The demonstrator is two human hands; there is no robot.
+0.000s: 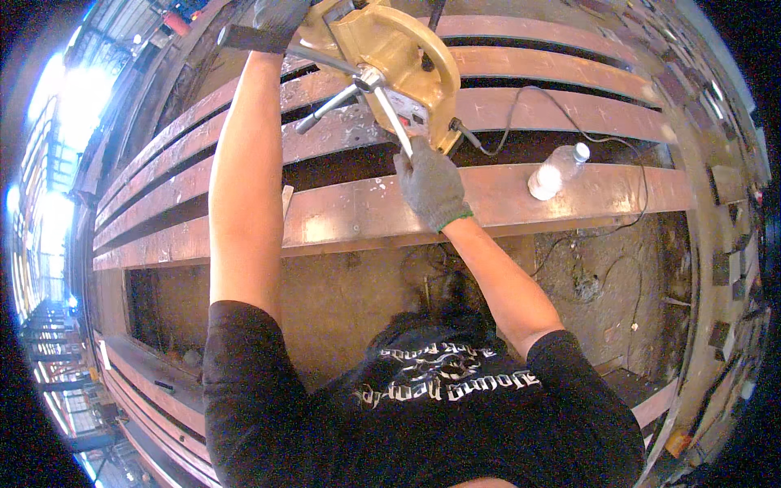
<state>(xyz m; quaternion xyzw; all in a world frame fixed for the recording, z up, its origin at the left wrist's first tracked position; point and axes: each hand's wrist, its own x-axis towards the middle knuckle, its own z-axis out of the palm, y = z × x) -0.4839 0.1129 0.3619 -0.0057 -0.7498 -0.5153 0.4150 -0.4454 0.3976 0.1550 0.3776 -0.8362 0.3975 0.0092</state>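
A yellow magnetic drill (423, 49) stands on parallel steel beams at the top. From its side hub spread several metal spokes of a feed handle (331, 110). My right hand (433, 184), in a grey knit glove with a green cuff edge, is closed round the lower spoke, near the drill's control panel. My left hand (275, 18), also gloved in grey, is at the top edge beside the drill, next to the black grip (246, 38) of another spoke. Its fingers are cut off by the picture edge, so their hold is hidden.
A clear plastic bottle (558, 172) stands on the nearest steel beam (350, 213), right of my hand. A dark cable (569, 122) runs from the drill across the beams and down. Dark gaps lie between the beams. Several more beams (163, 407) lie at lower left.
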